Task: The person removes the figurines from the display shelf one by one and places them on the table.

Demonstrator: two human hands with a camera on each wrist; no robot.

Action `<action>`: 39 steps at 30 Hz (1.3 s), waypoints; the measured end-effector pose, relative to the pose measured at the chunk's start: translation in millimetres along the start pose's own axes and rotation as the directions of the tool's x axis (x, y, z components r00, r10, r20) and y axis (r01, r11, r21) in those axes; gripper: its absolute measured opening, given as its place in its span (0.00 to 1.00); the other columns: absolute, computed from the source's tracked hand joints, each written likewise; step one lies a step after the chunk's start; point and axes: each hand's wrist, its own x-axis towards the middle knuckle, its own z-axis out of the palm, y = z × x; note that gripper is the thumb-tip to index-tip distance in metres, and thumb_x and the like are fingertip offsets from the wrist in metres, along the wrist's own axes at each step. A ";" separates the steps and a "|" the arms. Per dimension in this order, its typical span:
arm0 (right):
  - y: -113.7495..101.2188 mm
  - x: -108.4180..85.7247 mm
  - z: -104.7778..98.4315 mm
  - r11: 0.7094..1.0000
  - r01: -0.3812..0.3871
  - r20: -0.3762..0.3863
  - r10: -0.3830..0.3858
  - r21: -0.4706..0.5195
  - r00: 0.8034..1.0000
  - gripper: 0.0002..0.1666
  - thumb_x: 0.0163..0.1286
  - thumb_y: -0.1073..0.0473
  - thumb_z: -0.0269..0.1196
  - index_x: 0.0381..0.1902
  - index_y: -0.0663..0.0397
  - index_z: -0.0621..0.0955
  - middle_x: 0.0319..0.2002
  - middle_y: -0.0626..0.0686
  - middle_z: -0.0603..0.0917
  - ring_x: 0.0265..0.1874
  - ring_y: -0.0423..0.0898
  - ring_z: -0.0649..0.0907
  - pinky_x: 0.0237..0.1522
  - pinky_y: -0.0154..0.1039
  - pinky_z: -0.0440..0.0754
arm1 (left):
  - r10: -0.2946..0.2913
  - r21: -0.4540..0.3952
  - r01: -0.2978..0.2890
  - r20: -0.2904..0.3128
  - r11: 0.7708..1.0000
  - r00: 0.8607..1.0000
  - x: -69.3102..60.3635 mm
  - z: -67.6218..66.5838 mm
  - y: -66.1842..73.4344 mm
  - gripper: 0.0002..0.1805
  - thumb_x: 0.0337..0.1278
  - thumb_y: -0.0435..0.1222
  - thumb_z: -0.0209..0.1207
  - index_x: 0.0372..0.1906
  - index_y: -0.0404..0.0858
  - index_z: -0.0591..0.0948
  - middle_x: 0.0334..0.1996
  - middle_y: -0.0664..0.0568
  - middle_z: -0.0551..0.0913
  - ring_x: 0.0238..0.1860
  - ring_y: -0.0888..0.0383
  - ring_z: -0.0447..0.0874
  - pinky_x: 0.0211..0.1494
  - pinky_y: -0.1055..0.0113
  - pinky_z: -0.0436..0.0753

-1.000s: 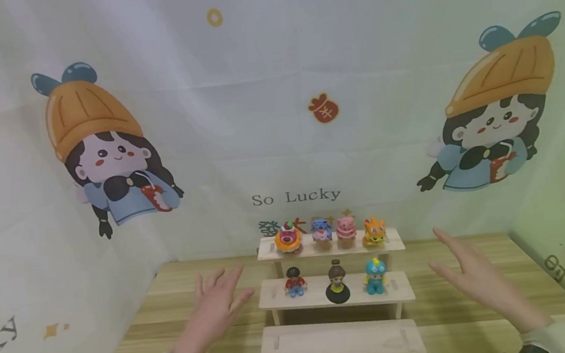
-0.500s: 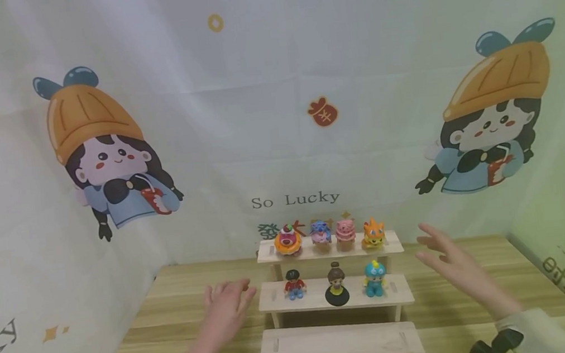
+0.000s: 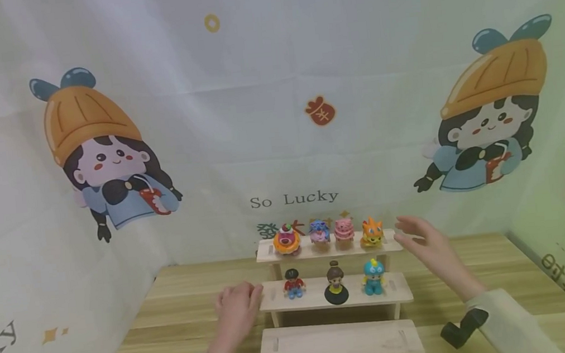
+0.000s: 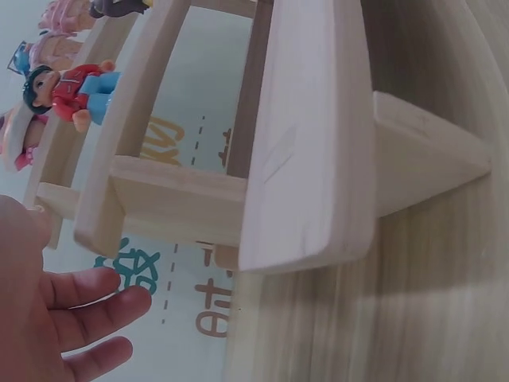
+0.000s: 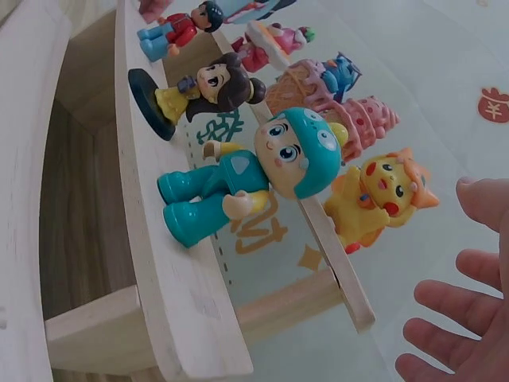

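Observation:
In the head view the left hand point(image 3: 238, 317) hovers by the left end of the middle shelf point(image 3: 324, 302); the left wrist view shows its fingers loosely bent, holding nothing. The right hand point(image 3: 432, 250) reaches toward the right end of the top shelf point(image 3: 305, 251), its fingers spread and empty in the right wrist view, near the orange-and-yellow figure point(image 5: 382, 195). Also on the top shelf are a round orange-and-pink figure point(image 3: 286, 240), a blue one point(image 3: 320, 232) and a pink one point(image 3: 344, 230). The middle shelf bears a red-jacketed figure point(image 3: 293, 284), a bun-haired figure point(image 3: 335, 284) and a teal figure point(image 3: 374, 278).
A lower wooden shelf point(image 3: 339, 342) stands in front with nothing on it. The shelves stand on a wood-grain table point(image 3: 158, 316). Behind and at the sides hangs a pale printed cloth point(image 3: 257, 117). A black device is strapped to each wrist.
Both hands have moved inward toward the shelves, the right one also slightly up. The left fingers have bent more than before. The figures keep their places on the shelves.

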 end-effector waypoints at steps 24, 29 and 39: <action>-10.6 24.3 31.8 0.998 0.055 0.047 -0.057 0.037 0.997 0.31 0.72 0.51 0.56 0.66 0.61 0.66 0.64 0.65 0.70 0.64 0.62 0.68 0.65 0.60 0.62 | 0.040 0.124 -0.034 -0.049 0.992 0.998 -1.3 22.8 -1.7 0.21 0.69 0.39 0.46 0.16 0.43 0.68 0.12 0.57 0.66 0.27 0.51 0.75 0.40 0.55 0.69; -10.7 26.0 35.5 0.998 0.045 0.069 -0.048 0.036 0.996 0.31 0.72 0.51 0.56 0.66 0.61 0.66 0.62 0.66 0.71 0.64 0.64 0.68 0.65 0.59 0.63 | 0.033 0.078 -0.032 -0.005 0.996 0.999 -1.7 21.8 -1.3 0.20 0.70 0.39 0.44 0.18 0.43 0.67 0.13 0.56 0.62 0.15 0.61 0.60 0.19 0.69 0.62; -13.1 28.1 38.9 0.998 0.062 0.046 -0.062 0.012 0.997 0.25 0.72 0.55 0.57 0.61 0.63 0.70 0.60 0.67 0.74 0.62 0.66 0.70 0.61 0.59 0.69 | 0.022 0.073 -0.023 0.007 0.997 1.000 -2.3 21.9 -2.8 0.19 0.71 0.40 0.44 0.19 0.43 0.67 0.14 0.57 0.61 0.15 0.62 0.58 0.18 0.70 0.61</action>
